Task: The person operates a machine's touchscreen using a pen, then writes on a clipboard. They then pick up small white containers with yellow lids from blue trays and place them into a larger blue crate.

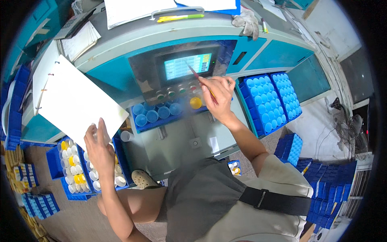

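My right hand is closed round a slim, dark-red pen. The pen's thin tip points at the lit touchscreen; whether it touches the glass I cannot tell. At the lower corner of a white ring-bound notebook, my left hand rests with fingers apart, touching the page. The notebook lies tilted at the left, its rings along the left edge. Round buttons sit in a row on the panel below the screen, and a yellow cup stands beneath them.
A blue tray of blue cups stands before the panel. Blue trays of light-blue cups line the right side. White and yellow cups fill trays at lower left. A glove and yellow marker lie on top of the machine.
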A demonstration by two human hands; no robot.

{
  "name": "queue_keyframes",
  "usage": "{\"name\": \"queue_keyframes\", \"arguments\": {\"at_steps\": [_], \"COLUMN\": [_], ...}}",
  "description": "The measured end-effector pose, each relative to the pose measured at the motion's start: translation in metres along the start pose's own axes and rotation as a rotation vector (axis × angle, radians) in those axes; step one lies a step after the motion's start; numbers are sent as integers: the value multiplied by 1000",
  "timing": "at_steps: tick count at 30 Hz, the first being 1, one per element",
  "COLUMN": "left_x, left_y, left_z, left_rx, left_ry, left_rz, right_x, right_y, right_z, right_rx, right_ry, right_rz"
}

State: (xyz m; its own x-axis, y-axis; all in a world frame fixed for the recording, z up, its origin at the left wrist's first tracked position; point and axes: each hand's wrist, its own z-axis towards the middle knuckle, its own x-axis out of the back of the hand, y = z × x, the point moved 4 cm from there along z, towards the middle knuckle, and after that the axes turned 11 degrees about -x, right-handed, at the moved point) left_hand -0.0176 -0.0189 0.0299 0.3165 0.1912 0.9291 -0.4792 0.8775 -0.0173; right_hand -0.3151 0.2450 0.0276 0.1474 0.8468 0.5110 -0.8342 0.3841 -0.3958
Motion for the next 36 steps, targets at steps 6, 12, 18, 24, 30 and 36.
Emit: {"name": "queue_keyframes", "arguments": {"at_steps": [6,12,18,24,30,36], "left_x": [-3,-3,-6,-6,-6,-7], "left_y": [0,-1,-1,-1,-2,-2], "left_z": [0,0,-1,2,1,2], "left_rx": [25,30,33,38,49,62], "left_ry": [-16,-16,-29,-32,-55,-74], "left_rz": [37,13,10,1,24,5], "right_x": [-2,1,-1,-9,3,4], "right_y": [2,13,15,4,11,21], "right_z": [0,-14,-21,-11,-13,-16], "right_rx": [-6,-18,-5,25,18,-19], "right_ry": [11,-36,-51,-81,-29,-43], "right_rz": [5,-14,-14,27,32,-20]}}
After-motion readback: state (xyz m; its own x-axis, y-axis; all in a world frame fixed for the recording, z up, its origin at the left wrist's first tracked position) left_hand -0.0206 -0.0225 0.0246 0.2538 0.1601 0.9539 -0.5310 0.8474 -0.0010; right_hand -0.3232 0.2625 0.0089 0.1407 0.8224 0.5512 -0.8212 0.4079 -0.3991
